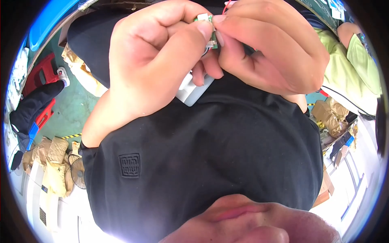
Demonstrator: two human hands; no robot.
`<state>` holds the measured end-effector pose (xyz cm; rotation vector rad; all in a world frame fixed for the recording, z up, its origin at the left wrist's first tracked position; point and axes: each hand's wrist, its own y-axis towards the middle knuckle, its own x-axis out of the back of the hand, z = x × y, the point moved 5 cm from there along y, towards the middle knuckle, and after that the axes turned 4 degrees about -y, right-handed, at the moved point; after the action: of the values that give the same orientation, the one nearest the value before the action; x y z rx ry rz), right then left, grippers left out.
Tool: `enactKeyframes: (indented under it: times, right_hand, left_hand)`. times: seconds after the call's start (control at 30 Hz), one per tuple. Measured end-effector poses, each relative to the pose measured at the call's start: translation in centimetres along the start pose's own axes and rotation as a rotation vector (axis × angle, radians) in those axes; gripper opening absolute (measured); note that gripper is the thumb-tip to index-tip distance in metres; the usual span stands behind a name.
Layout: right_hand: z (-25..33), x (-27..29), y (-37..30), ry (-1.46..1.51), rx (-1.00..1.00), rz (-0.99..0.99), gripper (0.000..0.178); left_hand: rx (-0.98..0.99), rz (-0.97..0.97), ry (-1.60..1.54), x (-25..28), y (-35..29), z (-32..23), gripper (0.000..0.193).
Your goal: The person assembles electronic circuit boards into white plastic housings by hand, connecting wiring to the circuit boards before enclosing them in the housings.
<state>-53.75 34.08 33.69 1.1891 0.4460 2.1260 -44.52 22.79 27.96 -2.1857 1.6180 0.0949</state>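
Note:
Both my hands meet high in the view, in front of my dark shirt. My left hand (pixel 154 56) is closed and pinches a small green circuit board (pixel 214 41) between thumb and fingers. White connectors show on the board, with dark thin wires beneath it. My right hand (pixel 275 48) is closed too, its thumb and index fingertips pressed at the board's right edge. A thin red wire (pixel 225 7) rises by those fingertips; what exactly they grip is hidden. Below my left fingers a white and grey plastic case (pixel 195 91) is partly covered.
At the right sits a person in a light green garment (pixel 349 69). Brown paper packages (pixel 56 158) and a fan (pixel 78 172) stand at the left, near a red stool (pixel 42 75) on the green floor (pixel 77 107). More brown packaging (pixel 334 115) lies at the right.

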Motion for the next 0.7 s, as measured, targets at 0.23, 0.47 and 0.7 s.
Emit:
enactKeyframes:
  times: [0.23,0.47,0.7]
  right_hand:
    - [-0.8,0.3,0.2,0.122,-0.041,0.001,0.015]
    - [-0.6,1.4,0.8,0.101,-0.242,0.08,0.013]
    - [-1.2,0.8,0.4,0.205,-0.401,0.096,0.016]
  left_hand:
    - [0.018,0.02,0.065,-0.1,-0.2,0.0,0.021]
    - [0.008,0.116,0.026,-0.1,0.6,0.1,0.019]
    - [-0.007,0.166,-0.039,0.1,0.7,0.5,0.019]
